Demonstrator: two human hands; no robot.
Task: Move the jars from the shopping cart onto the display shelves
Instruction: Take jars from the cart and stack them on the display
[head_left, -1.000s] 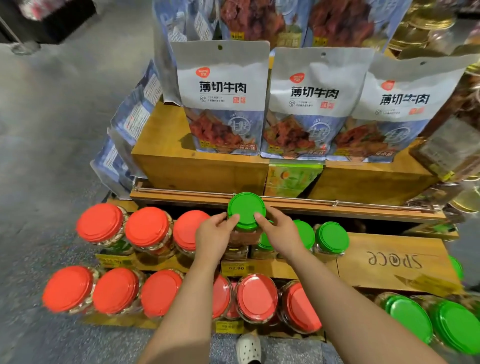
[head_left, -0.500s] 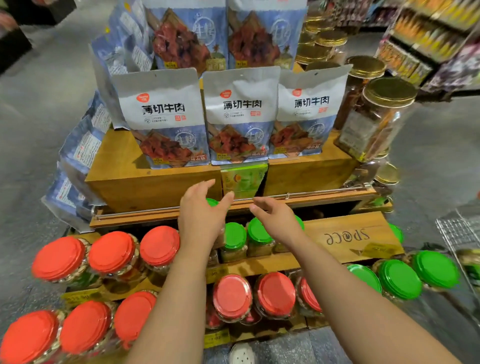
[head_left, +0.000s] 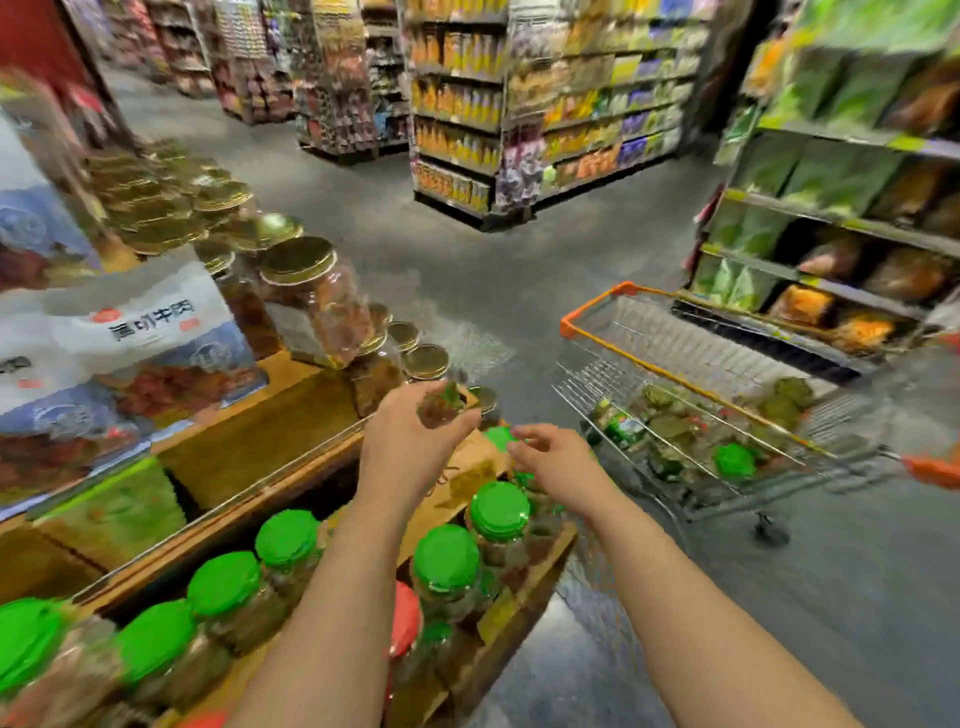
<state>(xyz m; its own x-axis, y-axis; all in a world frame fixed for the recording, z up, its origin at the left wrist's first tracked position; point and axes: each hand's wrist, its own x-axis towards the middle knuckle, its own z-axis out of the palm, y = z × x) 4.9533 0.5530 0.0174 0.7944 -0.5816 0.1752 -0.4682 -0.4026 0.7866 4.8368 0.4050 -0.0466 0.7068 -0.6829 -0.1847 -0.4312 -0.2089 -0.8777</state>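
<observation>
Several green-lidded jars (head_left: 447, 558) stand in rows on the low wooden display shelves (head_left: 270, 431) at the lower left. My left hand (head_left: 410, 436) and my right hand (head_left: 550, 457) hover above the shelf's right end, fingers loosely spread, holding nothing. The picture is blurred by motion. To the right stands the shopping cart (head_left: 675, 353), a wire basket with an orange rim; a green-lidded jar (head_left: 733, 460) and other jars lie in it. Both hands are left of the cart and apart from it.
Gold-lidded jars (head_left: 306, 291) and white snack bags (head_left: 119, 332) fill the upper tiers of the display. Stocked store shelves (head_left: 841, 218) rise behind the cart and across the aisle (head_left: 545, 119). Grey floor (head_left: 519, 291) lies between them.
Both hands let go of the green-lidded jar on the shelf and lifted away. My view swung right, bringing the cart and the aisle into sight.
</observation>
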